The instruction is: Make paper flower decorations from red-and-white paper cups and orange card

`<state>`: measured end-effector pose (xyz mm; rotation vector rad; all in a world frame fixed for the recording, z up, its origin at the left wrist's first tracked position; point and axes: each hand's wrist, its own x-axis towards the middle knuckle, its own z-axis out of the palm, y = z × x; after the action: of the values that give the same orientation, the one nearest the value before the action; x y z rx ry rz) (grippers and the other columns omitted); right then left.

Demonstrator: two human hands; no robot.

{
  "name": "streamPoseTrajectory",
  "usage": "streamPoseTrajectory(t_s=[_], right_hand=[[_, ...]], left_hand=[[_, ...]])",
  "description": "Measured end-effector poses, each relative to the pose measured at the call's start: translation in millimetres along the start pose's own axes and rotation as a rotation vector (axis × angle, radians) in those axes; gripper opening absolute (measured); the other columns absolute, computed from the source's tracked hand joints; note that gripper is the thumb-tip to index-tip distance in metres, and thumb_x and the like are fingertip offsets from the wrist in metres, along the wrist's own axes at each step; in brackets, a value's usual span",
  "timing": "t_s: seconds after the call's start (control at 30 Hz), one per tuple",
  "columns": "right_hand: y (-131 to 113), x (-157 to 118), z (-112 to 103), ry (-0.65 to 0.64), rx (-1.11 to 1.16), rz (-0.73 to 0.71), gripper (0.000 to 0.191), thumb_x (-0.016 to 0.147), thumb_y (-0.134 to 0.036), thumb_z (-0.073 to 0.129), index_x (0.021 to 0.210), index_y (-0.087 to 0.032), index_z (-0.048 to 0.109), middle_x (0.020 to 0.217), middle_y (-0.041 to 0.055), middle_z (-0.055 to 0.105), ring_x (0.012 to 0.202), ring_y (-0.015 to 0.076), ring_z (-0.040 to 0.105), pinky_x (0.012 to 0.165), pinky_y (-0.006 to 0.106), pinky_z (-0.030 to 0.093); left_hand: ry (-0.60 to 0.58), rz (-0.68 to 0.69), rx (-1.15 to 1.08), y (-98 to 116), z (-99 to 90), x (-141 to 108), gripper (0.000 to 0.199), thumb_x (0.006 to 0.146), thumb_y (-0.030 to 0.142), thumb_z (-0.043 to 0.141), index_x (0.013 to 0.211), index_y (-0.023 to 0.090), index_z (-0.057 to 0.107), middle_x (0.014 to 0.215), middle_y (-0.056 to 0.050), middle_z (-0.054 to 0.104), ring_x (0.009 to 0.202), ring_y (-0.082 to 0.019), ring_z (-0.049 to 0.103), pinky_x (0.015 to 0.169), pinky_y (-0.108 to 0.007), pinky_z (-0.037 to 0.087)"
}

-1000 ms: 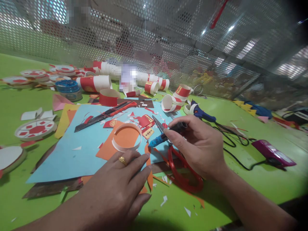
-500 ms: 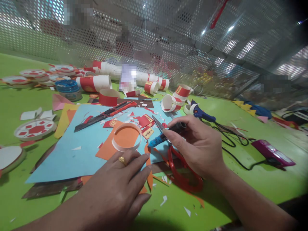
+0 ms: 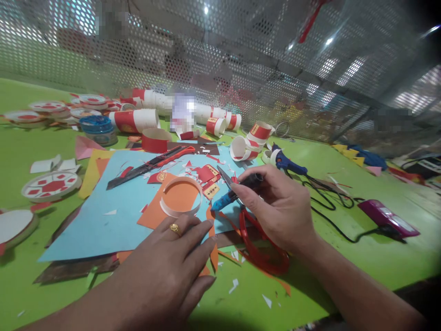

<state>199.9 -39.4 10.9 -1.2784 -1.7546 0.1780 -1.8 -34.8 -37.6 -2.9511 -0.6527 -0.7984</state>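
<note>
My left hand (image 3: 172, 257) lies palm down, fingers extended, over orange paper pieces and the near edge of a light blue sheet (image 3: 89, 230). Its fingertips are by a narrow orange paper strip (image 3: 213, 255). Just beyond them, a white paper ring (image 3: 166, 212) rests on an orange paper piece (image 3: 182, 192). Closed around a blue-and-black pen (image 3: 223, 201), my right hand (image 3: 282, 211) tilts its blue end down close to the strip's top; whether it touches I cannot tell. Red-handled scissors (image 3: 243, 230) lie under this hand, partly hidden by it.
A black-and-red utility knife (image 3: 148, 168) lies on the blue sheet among red scraps. Paper cups (image 3: 134, 120) and decorated discs (image 3: 51, 185) stand behind and left. To the right are a blue glue gun (image 3: 291, 163), black cord and a purple power strip (image 3: 387, 218).
The view has shifted slightly. My right hand and the pen keep nearly the same place, and my left hand stays flat.
</note>
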Motion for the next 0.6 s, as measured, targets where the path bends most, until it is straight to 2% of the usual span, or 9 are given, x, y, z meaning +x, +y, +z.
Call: streamPoseTrajectory(t_s=[0.27, 0.4, 0.6], right_hand=[[-19, 3, -16, 0.258, 0.071, -0.003, 0.005, 0.080, -0.020, 0.066, 0.082, -0.018, 0.062, 0.070, -0.0030, 0.060, 0.052, 0.0070, 0.053, 0.048, 0.020, 0.045], [-18, 1, -13, 0.209, 0.056, -0.009, 0.005, 0.080, -0.018, 0.067, 0.081, -0.018, 0.062, 0.070, -0.0033, 0.061, 0.053, 0.0069, 0.054, 0.048, 0.019, 0.046], [-9, -1, 0, 0.091, 0.051, -0.002, 0.006, 0.081, -0.019, 0.066, 0.083, -0.017, 0.061, 0.070, -0.0051, 0.062, 0.056, 0.0043, 0.056, 0.052, 0.014, 0.047]], left_hand=[[0.011, 0.002, -0.028, 0, 1.0, -1, 0.033, 0.088, 0.035, 0.051, 0.113, 0.019, 0.064, 0.114, -0.007, 0.068, 0.100, -0.028, 0.059, 0.088, -0.047, 0.046], [0.037, 0.005, -0.025, -1, 1.3, 0, 0.033, 0.088, 0.034, 0.052, 0.114, 0.018, 0.063, 0.112, -0.007, 0.069, 0.098, -0.028, 0.059, 0.086, -0.046, 0.046], [0.030, 0.034, 0.020, 0, -0.8, 2, 0.032, 0.090, 0.034, 0.047, 0.104, 0.015, 0.068, 0.109, -0.009, 0.070, 0.098, -0.028, 0.060, 0.087, -0.045, 0.045]])
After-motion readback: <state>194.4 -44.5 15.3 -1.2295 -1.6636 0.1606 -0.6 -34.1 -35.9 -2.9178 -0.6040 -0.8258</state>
